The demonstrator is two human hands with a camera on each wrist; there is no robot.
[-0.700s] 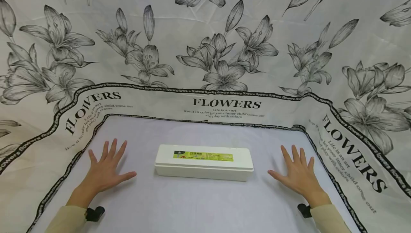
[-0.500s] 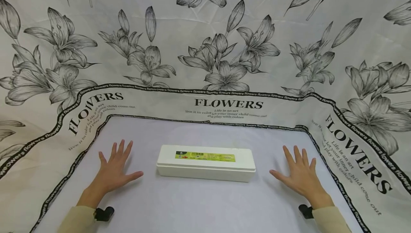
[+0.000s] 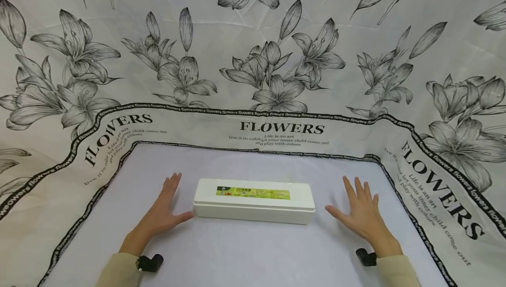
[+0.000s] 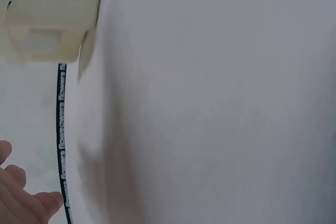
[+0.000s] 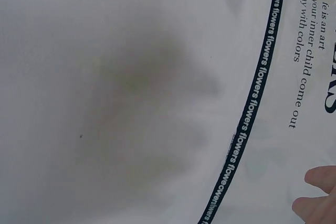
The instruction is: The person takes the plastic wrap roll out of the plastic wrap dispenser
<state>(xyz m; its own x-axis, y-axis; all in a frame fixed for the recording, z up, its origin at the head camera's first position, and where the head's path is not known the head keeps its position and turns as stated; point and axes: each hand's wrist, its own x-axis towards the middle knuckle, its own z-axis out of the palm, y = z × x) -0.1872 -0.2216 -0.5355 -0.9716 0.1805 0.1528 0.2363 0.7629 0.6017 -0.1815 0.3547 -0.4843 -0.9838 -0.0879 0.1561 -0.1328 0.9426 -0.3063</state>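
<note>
A: Position of the long white box (image 3: 254, 210)?

B: Just below centre of the head frame, lying flat on the white tabletop (image 3: 245, 254), yellow-green label (image 3: 253, 193) facing up.

A: Grip state, both sides?

B: Left hand (image 3: 162, 212), lower left — grip released, fingers straight, thumb tip right at the box's left end; contact cannot be told. Right hand (image 3: 361, 214), lower right — grip also released, fingers spread, thumb pointing toward the box with a gap between

Pale flower-print cloth (image 3: 245, 27) behind, black lettered band (image 3: 221, 111), white surface (image 3: 245, 252)
</note>
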